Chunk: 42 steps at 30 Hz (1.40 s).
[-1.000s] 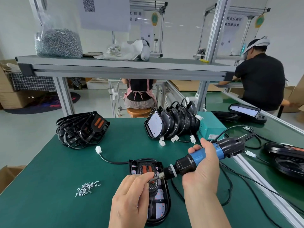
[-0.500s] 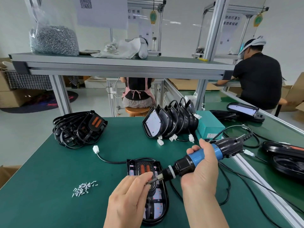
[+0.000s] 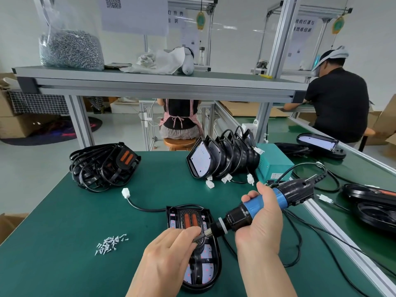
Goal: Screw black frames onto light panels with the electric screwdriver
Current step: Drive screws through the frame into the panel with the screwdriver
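Note:
A light panel with a black frame [image 3: 194,249] on it lies flat on the green table in front of me, its cable running off to the left. My right hand [image 3: 260,224] grips the blue and black electric screwdriver [image 3: 257,207], tilted with its bit down over the middle of the panel. My left hand [image 3: 169,251] hovers over the panel, its fingertips pinched at the bit tip; what they hold is hidden. A small heap of loose screws [image 3: 110,244] lies to the left.
A tangle of black frames [image 3: 102,166] sits at the back left, a row of standing light panels [image 3: 220,157] at the back centre, beside a teal box [image 3: 273,166]. More panels lie on the right bench [image 3: 372,202]. Two people sit beyond the shelf.
My hands, the screwdriver and the panel keep the same pose. Only the view has shifted slightly.

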### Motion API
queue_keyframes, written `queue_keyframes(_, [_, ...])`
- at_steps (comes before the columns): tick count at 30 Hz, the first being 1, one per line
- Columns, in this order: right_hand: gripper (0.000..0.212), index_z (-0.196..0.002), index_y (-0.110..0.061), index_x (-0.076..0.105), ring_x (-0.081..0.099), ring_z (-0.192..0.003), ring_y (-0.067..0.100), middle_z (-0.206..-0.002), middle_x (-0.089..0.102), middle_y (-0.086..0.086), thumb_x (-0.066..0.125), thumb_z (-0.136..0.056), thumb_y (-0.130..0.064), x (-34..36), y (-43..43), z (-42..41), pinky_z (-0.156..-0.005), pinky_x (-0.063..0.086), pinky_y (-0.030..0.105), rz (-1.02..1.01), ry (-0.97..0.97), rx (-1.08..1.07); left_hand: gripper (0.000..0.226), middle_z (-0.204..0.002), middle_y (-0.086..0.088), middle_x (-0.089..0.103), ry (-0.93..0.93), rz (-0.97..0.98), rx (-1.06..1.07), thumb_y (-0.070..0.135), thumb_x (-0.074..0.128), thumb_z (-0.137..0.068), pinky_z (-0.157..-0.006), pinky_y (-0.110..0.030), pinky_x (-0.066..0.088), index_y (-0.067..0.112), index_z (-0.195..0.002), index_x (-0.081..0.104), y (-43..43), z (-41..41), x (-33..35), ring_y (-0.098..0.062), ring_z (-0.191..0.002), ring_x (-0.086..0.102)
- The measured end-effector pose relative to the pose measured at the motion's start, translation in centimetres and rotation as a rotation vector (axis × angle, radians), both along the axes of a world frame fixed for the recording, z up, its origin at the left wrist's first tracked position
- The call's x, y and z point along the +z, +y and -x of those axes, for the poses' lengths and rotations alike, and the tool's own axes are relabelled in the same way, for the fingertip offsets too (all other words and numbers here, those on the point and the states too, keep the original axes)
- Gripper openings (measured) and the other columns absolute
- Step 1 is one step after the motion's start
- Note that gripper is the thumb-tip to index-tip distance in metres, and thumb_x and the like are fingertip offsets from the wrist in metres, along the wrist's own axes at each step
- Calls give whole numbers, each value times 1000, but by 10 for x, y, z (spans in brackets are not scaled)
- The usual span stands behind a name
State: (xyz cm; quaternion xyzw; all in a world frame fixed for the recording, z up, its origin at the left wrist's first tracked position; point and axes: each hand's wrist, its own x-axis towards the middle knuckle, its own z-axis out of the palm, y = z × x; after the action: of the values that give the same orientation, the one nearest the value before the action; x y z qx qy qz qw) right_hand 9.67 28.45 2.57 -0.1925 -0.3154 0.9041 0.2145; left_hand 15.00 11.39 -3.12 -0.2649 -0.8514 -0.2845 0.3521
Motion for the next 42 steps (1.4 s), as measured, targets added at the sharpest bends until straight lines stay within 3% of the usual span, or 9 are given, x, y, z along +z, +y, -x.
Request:
queue_keyframes(3, [16,-87,-24,57,59,-53,8,-62,58,-9,71,-89,-18,-1,-2,1,-64,47,26,-12,-10,-1,39,-78,11,63,-22,28,-10,10,72,-78,-66,-13,46,25,-112,59,-2,1,0,-5,-70,55])
queue_keyframes(12, [16,-87,-21,55,58,-53,9,-62,57,-8,71,-88,-17,-5,-7,3,-64,47,26,-17,-29,17,45,-78,10,63,-73,43,-29,5,79,-77,-63,-18,48,25,-112,58,-5,-1,0,-7,-70,54])
queue_keyframes(26, [17,-89,-22,55,58,-54,9,-61,57,-8,71,-88,-17,-10,-13,5,-61,47,25,-26,-48,41,36,-79,8,64,-114,34,-46,9,70,-82,-58,-27,54,25,-111,56,-9,-6,6,-12,-69,61])
queue_keyframes(32, [17,-91,-21,56,59,-54,9,-62,57,-8,71,-88,-17,-13,-14,7,-51,49,19,-8,-55,63,35,-80,8,65,-128,46,-36,10,71,-82,-57,-28,55,25,-112,57,-12,-5,5,-12,-70,62])
queue_keyframes(42, [17,-89,-21,55,59,-54,9,-61,58,-8,71,-88,-17,-14,-16,9,-60,48,23,-16,-60,60,24,-79,8,62,-141,72,-14,8,70,-84,-55,-30,53,17,-106,68,-13,-3,4,-14,-68,59])
